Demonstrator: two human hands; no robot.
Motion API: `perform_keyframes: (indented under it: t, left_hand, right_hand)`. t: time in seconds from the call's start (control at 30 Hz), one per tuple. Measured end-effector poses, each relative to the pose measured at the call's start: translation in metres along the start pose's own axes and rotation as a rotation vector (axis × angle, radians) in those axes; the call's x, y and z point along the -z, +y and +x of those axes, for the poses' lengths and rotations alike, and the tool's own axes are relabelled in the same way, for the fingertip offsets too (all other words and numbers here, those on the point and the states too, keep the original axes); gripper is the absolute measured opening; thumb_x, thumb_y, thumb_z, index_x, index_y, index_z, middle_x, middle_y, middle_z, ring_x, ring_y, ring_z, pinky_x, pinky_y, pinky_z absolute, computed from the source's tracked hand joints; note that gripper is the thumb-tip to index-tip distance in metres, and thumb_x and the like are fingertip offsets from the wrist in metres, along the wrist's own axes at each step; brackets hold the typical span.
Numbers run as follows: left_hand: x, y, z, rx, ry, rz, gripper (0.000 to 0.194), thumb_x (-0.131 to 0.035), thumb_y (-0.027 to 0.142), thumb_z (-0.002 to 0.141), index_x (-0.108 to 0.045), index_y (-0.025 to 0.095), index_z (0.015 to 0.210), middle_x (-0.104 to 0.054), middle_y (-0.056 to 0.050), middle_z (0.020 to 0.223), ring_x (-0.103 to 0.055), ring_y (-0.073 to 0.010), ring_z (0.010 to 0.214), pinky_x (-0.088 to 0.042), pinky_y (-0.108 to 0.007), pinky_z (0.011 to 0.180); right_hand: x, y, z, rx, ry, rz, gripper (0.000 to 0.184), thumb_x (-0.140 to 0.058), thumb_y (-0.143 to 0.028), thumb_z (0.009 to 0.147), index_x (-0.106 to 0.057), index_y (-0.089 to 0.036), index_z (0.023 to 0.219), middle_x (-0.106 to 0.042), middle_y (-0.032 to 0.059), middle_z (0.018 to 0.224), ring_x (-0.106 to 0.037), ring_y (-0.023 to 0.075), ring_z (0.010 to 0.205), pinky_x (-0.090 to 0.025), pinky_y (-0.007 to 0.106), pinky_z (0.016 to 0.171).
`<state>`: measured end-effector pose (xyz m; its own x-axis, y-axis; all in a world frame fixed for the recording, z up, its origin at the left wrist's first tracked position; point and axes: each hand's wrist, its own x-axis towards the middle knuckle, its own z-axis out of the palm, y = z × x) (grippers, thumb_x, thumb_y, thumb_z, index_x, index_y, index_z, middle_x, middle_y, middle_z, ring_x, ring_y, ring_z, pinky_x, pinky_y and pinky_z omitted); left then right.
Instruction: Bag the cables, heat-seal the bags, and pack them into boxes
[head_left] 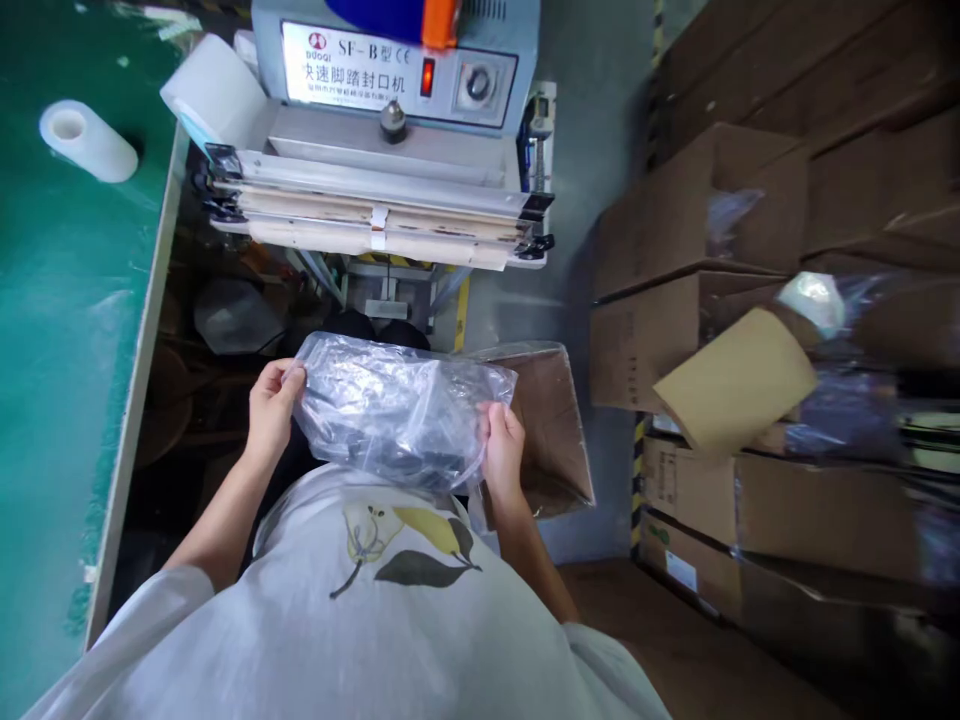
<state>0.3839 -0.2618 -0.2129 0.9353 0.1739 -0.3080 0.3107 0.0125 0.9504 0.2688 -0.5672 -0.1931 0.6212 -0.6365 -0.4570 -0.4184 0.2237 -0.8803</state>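
Observation:
A clear plastic bag (397,405) is stretched sideways between my two hands, just in front of my body. My left hand (273,405) pinches its left end between thumb and fingers. At the other end, my right hand (501,445) grips the bag's right edge. The plastic is wrinkled and shiny; whether anything lies inside I cannot make out. Beyond the bag stands a foot-pedal bag sealing machine (397,90), its long sealing bar (382,220) facing me and its red switch (427,77) glowing.
An open cardboard box (559,430) stands on the floor by my right hand. Stacked cartons (690,490) line the right side, with a tan board piece (739,380) on top. To the left, a green table (67,330) bears white rolls (88,140). A pedal (386,309) sits below the machine.

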Motion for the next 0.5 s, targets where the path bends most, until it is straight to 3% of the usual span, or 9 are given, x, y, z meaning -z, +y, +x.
perform_keyframes:
  t: [0.07, 0.13, 0.23, 0.33, 0.43, 0.5]
  left_hand:
    - [0.004, 0.007, 0.01, -0.054, -0.011, 0.051, 0.032, -0.081, 0.044, 0.077, -0.069, 0.018, 0.091, -0.055, 0.004, 0.067, -0.045, -0.0106, 0.058, -0.036, -0.022, 0.057]
    - [0.005, 0.011, 0.017, -0.078, 0.011, 0.091, 0.033, -0.08, 0.047, 0.078, -0.068, 0.017, 0.08, -0.052, 0.003, 0.061, -0.043, -0.0105, 0.055, -0.034, -0.022, 0.055]
    - [0.003, 0.009, 0.023, 0.014, 0.065, -0.057, 0.048, -0.08, 0.058, 0.076, -0.055, 0.018, 0.063, -0.041, 0.005, 0.054, -0.034, -0.0087, 0.049, -0.027, -0.023, 0.049]
    - [0.008, 0.003, 0.026, 0.094, 0.105, -0.2, 0.058, -0.081, 0.065, 0.072, -0.047, 0.02, 0.06, -0.038, 0.006, 0.053, -0.03, -0.0076, 0.047, -0.026, -0.022, 0.047]
    - [0.027, -0.003, 0.017, 0.125, 0.1, -0.195, 0.062, -0.081, 0.074, 0.066, -0.055, 0.018, 0.063, -0.047, 0.004, 0.055, -0.04, -0.009, 0.05, -0.033, -0.022, 0.049]
    - [0.043, -0.009, 0.005, 0.183, 0.002, -0.167, 0.068, -0.078, 0.081, 0.064, -0.067, 0.016, 0.076, -0.061, -0.001, 0.066, -0.054, -0.0136, 0.06, -0.044, -0.024, 0.058]
  right_hand:
    - [-0.002, -0.001, 0.003, 0.025, 0.022, 0.004, 0.058, -0.072, -0.076, 0.075, -0.065, -0.018, 0.079, -0.031, -0.0099, 0.054, -0.025, 0.0075, 0.047, -0.018, 0.024, 0.045]
    - [-0.005, 0.0, 0.004, 0.039, 0.043, 0.011, 0.06, -0.072, -0.077, 0.074, -0.065, -0.018, 0.077, -0.03, -0.0099, 0.054, -0.023, 0.007, 0.047, -0.017, 0.024, 0.044]
    - [-0.011, 0.004, 0.004, 0.042, 0.054, 0.03, 0.06, -0.072, -0.077, 0.074, -0.065, -0.018, 0.076, -0.028, -0.01, 0.054, -0.022, 0.0069, 0.047, -0.015, 0.023, 0.043]
    - [-0.019, 0.006, 0.002, 0.031, 0.05, 0.032, 0.06, -0.073, -0.077, 0.072, -0.064, -0.018, 0.073, -0.027, -0.0099, 0.053, -0.021, 0.0068, 0.047, -0.015, 0.023, 0.043]
    - [-0.025, 0.006, 0.001, 0.004, 0.045, 0.048, 0.061, -0.076, -0.078, 0.068, -0.062, -0.018, 0.07, -0.027, -0.0099, 0.053, -0.022, 0.0066, 0.047, -0.015, 0.022, 0.042]
    - [-0.027, 0.005, 0.0, -0.011, 0.055, 0.058, 0.062, -0.078, -0.078, 0.065, -0.061, -0.018, 0.068, -0.028, -0.0101, 0.052, -0.023, 0.0063, 0.047, -0.016, 0.022, 0.042]
